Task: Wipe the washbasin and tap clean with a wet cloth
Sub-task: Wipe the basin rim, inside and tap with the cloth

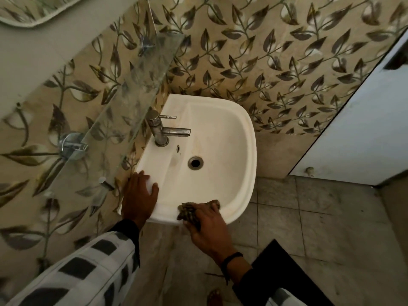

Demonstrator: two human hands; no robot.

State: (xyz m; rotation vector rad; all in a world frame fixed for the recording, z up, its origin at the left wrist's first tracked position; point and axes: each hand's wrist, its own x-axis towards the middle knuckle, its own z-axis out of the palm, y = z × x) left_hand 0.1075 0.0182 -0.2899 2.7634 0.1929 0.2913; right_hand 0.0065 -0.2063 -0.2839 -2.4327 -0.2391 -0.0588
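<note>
A white washbasin (220, 138) hangs on the leaf-patterned wall, with faint brownish stains in its bowl and a drain (195, 162) at the middle. A steel tap (164, 130) stands on its left ledge, spout over the bowl. My right hand (207, 226) presses a dark patterned cloth (187, 209) against the basin's near rim, fingers curled over it. My left hand (139, 195) rests flat on the basin's near left corner, fingers straight.
A glass shelf (123, 111) on metal brackets juts from the wall just left of and above the tap. A white door (353, 129) stands at the right. The floor is tiled, with a dark mat (287, 268) at lower right.
</note>
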